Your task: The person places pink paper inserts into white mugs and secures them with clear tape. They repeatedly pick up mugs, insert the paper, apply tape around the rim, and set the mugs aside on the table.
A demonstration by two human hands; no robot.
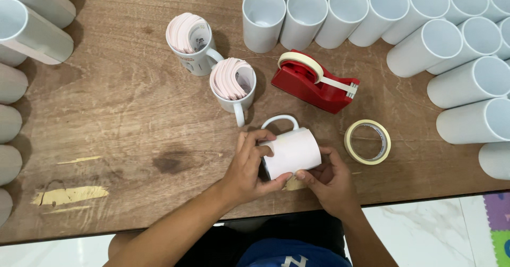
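— How are our hands set?
— Our left hand (249, 163) curls around the white mug (291, 151) lying sideways on the wooden table (122, 118); our right hand (329, 181) pinches its lower edge, near the tape roll (367, 141).

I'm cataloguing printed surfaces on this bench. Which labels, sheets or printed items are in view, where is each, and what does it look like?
Paper sheet: plain white, wrapped round the mug lying on its side between the left hand and right hand.
Printed mug: upper centre-left, white with small dark print, stuffed with curled pinkish sheets.
No packages, signs or screens.
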